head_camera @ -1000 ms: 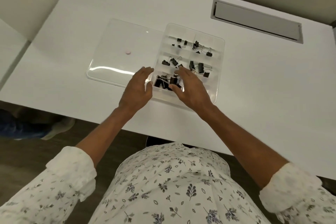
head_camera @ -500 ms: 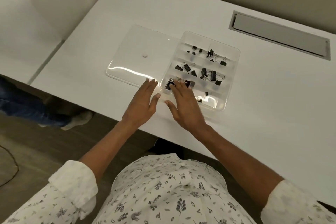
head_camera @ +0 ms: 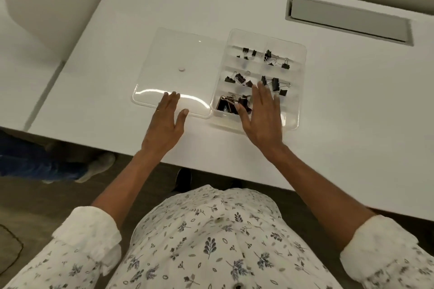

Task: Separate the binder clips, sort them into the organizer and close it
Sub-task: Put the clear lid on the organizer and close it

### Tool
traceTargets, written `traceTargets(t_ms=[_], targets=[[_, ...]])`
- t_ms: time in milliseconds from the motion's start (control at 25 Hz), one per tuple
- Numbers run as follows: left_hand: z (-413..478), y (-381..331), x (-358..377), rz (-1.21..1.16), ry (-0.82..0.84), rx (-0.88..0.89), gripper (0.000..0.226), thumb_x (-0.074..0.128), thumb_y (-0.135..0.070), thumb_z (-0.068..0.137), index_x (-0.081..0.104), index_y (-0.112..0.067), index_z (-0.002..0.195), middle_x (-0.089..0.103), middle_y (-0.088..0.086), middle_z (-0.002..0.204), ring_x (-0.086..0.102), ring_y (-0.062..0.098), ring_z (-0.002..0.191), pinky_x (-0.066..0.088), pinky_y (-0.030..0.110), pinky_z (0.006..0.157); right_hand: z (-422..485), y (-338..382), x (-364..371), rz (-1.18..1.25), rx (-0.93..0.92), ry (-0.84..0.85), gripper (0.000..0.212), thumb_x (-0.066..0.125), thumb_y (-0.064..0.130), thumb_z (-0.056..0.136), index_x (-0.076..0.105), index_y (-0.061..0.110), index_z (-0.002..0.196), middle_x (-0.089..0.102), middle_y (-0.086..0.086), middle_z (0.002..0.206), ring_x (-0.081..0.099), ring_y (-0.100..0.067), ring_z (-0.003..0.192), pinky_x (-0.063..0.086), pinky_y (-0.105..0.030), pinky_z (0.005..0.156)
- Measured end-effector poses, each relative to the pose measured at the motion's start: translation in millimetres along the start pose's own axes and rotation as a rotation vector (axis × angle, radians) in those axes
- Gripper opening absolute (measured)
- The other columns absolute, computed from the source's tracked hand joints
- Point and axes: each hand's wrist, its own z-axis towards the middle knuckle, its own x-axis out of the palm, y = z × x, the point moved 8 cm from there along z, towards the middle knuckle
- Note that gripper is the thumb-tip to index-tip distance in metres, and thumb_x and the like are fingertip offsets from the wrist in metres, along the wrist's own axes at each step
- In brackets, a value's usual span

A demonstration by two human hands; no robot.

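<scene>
A clear plastic organizer (head_camera: pixel 300 70) lies open on the white desk, its flat lid (head_camera: pixel 178 54) folded out to the left. Black binder clips (head_camera: pixel 274 83) lie in several of its compartments, the largest clips (head_camera: pixel 226 105) in the near left one. My left hand (head_camera: pixel 166 122) lies flat with straight fingers, its fingertips on the lid's near edge. My right hand (head_camera: pixel 263 112) is spread open over the near compartments, hiding part of them. Neither hand holds a clip.
The white desk (head_camera: pixel 352 124) ends just in front of my body. A grey cable hatch (head_camera: pixel 347 21) is set into the desk at the back right. Another person's leg and shoe (head_camera: pixel 70 166) show on the floor at the left.
My right hand has let go of the large clips and spread flat. My left hand has slid left from the tray's corner onto the lid's near edge.
</scene>
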Motion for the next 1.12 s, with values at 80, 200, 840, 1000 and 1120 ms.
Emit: traceTargets(t_ms=[80, 200, 840, 1000, 1120], targets=[[17, 10, -1, 0.005, 0.032, 0.051, 0.058, 0.046, -0.036, 0.108, 0.033, -0.009, 0.158, 0.030, 0.004, 0.167, 0.013, 0.014, 0.158, 0.020, 0.041, 0.128, 4, -28, 5, -0.112, 0.057, 0.022, 0.078, 0.023, 0.064, 0.104, 0.027, 0.008, 0.157, 0.021, -0.009, 0.167, 0.016, -0.023, 0.156, 0.008, -0.047, 0.127], [40, 23, -1, 0.062, 0.115, 0.141, 0.057, 0.044, -0.036, 0.108, 0.034, -0.007, 0.157, 0.030, 0.007, 0.166, 0.014, 0.018, 0.158, 0.018, 0.043, 0.129, 26, -53, 8, -0.127, 0.146, 0.090, 0.089, 0.015, 0.073, 0.099, 0.026, 0.007, 0.157, 0.024, -0.011, 0.166, 0.015, -0.024, 0.156, 0.006, -0.051, 0.127], [81, 100, -38, 0.381, 0.219, 0.001, 0.103, 0.056, -0.072, 0.089, 0.009, -0.018, 0.163, -0.012, 0.010, 0.171, -0.018, 0.038, 0.156, -0.001, 0.066, 0.121, 6, 177, 126, 0.016, -0.060, 0.154, 0.069, 0.027, 0.046, 0.109, 0.000, 0.010, 0.161, -0.006, -0.007, 0.170, -0.008, -0.023, 0.157, 0.009, -0.046, 0.127], [84, 108, -44, 0.249, 0.235, -0.139, 0.114, 0.072, -0.069, 0.078, 0.015, -0.017, 0.163, -0.006, 0.013, 0.171, -0.001, 0.038, 0.157, 0.014, 0.055, 0.126, 7, 168, 136, -0.069, -0.078, 0.163, 0.069, 0.026, 0.043, 0.108, 0.000, 0.008, 0.161, -0.006, -0.010, 0.170, -0.007, -0.025, 0.157, 0.009, -0.048, 0.127], [94, 108, -62, 0.139, 0.201, -0.221, 0.117, 0.088, -0.051, 0.071, 0.021, -0.021, 0.162, 0.002, 0.007, 0.171, 0.017, 0.037, 0.153, 0.029, 0.054, 0.120, 6, 168, 138, -0.034, -0.038, 0.186, 0.074, 0.027, 0.048, 0.107, -0.002, 0.007, 0.161, -0.009, -0.012, 0.169, -0.011, -0.027, 0.156, 0.007, -0.051, 0.126]])
